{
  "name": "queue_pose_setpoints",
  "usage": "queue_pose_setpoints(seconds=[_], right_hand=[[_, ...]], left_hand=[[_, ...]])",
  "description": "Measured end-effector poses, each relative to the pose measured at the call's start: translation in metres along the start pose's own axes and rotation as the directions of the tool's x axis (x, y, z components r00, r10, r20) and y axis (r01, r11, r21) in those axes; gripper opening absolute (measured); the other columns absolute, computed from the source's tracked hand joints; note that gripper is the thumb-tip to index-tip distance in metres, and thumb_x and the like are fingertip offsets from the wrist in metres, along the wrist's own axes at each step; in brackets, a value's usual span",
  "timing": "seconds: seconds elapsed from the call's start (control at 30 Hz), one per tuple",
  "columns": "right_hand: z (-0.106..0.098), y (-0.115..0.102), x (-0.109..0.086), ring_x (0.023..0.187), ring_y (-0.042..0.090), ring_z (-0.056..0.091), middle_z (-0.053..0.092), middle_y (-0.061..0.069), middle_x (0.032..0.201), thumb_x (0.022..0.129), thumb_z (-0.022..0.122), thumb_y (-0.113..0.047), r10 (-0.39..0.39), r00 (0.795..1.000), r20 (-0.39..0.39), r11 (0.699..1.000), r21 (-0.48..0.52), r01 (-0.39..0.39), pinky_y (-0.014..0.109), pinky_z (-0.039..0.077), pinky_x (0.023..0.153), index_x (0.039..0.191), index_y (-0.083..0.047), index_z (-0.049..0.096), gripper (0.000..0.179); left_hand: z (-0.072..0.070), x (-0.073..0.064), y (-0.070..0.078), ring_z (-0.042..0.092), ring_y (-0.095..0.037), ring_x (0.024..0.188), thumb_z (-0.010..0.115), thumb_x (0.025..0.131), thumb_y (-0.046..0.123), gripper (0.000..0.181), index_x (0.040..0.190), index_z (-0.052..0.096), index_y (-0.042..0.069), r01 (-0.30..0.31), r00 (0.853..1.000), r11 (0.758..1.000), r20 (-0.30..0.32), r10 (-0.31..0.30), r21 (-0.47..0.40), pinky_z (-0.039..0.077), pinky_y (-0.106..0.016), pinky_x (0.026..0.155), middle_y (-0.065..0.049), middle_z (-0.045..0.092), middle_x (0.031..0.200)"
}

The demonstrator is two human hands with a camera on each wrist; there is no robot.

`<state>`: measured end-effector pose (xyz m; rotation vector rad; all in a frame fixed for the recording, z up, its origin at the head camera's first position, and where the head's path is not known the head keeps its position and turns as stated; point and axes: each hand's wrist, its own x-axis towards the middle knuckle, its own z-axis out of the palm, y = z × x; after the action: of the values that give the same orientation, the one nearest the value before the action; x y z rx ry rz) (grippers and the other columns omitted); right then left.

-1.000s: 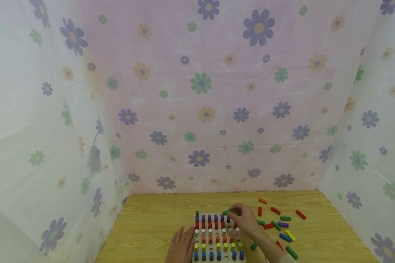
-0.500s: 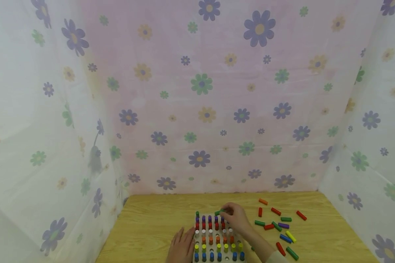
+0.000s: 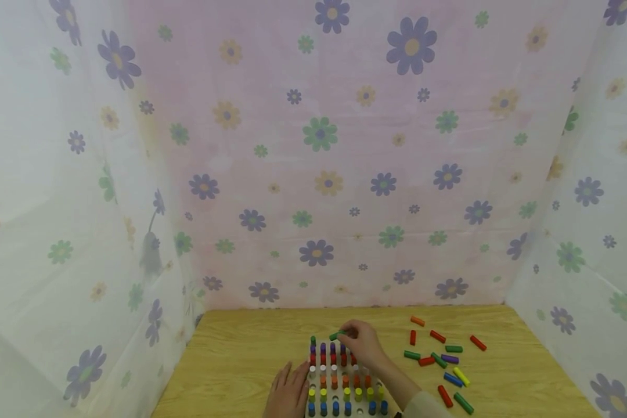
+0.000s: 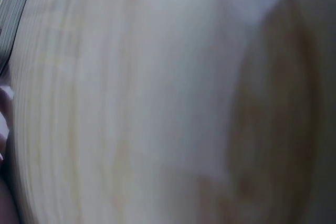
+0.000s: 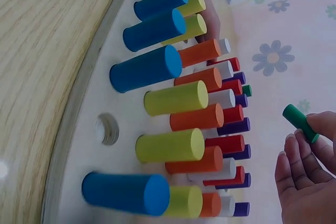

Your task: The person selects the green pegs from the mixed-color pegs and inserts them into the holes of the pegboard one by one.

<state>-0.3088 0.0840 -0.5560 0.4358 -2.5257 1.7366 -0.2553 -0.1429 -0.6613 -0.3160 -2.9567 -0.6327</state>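
Observation:
My right hand (image 3: pixel 363 343) pinches a green peg (image 3: pixel 337 335) between thumb and fingers, held over the far edge of a wooden pegboard (image 5: pixel 84 145). The same green peg (image 5: pixel 300 123) shows slanted in the right wrist view. Rows of pegs stand in the board: blue (image 3: pixel 336 409), yellow (image 3: pixel 347 393), orange (image 3: pixel 334 381), white, red and purple, with a single green peg (image 3: pixel 313 340) at the far left corner. A bare hole (image 5: pixel 108 129) shows in the blue row. My left hand (image 3: pixel 288 390) lies along the board's left side, fingers extended, holding nothing.
Loose pegs lie scattered on the wooden table (image 3: pixel 230 360) to the right of the board, among them a red peg (image 3: pixel 478 342), a yellow peg (image 3: pixel 461 375), a blue peg (image 3: pixel 453 379) and an orange peg (image 3: pixel 417 320). A flowered curtain (image 3: pixel 313 174) encloses the table's back and sides.
My right hand has moved left along the board's far edge, carrying the green peg towards the standing green one. The left hand has stayed beside the board.

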Motion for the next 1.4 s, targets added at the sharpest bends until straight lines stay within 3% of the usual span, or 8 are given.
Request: queue_pose_setpoints(seconds=[0.3, 0.57, 1.4], right_hand=[[0.017, 0.002, 0.01, 0.079, 0.018, 0.064, 0.067, 0.007, 0.089, 0.098, 0.068, -0.01, 0.019, 1.0, -0.008, 1.0, -0.004, -0.019, 0.025, 0.056, 0.062, 0.103, 0.001, 0.068, 0.011], [0.028, 0.007, 0.017, 0.077, 0.014, 0.06, 0.065, 0.004, 0.087, 0.098, 0.068, -0.01, 0.052, 0.998, -0.022, 0.998, -0.043, -0.053, 0.024, 0.053, 0.061, 0.101, -0.002, 0.068, 0.008], [0.045, 0.019, 0.028, 0.067, 0.015, 0.056, 0.059, 0.002, 0.079, 0.096, 0.068, -0.006, 0.104, 0.994, -0.042, 0.979, -0.174, -0.11, 0.027, 0.05, 0.053, 0.097, -0.002, 0.067, 0.004]], left_hand=[[-0.003, -0.002, 0.0, 0.043, -0.042, 0.141, 0.034, 0.111, 0.045, 0.05, 0.149, 0.055, 0.018, -0.008, 1.0, 0.999, 0.012, 0.008, -0.031, 0.034, -0.065, 0.117, -0.004, 0.06, 0.144], [0.0, -0.002, -0.003, 0.042, -0.042, 0.142, 0.033, 0.112, 0.045, 0.051, 0.15, 0.054, 0.018, -0.028, 1.0, 0.999, -0.012, 0.028, -0.028, 0.034, -0.065, 0.116, -0.004, 0.06, 0.145], [0.001, -0.002, -0.003, 0.044, -0.041, 0.141, 0.033, 0.112, 0.045, 0.051, 0.149, 0.055, 0.019, -0.04, 0.999, 0.999, -0.022, 0.04, -0.02, 0.036, -0.064, 0.115, -0.003, 0.061, 0.144]])
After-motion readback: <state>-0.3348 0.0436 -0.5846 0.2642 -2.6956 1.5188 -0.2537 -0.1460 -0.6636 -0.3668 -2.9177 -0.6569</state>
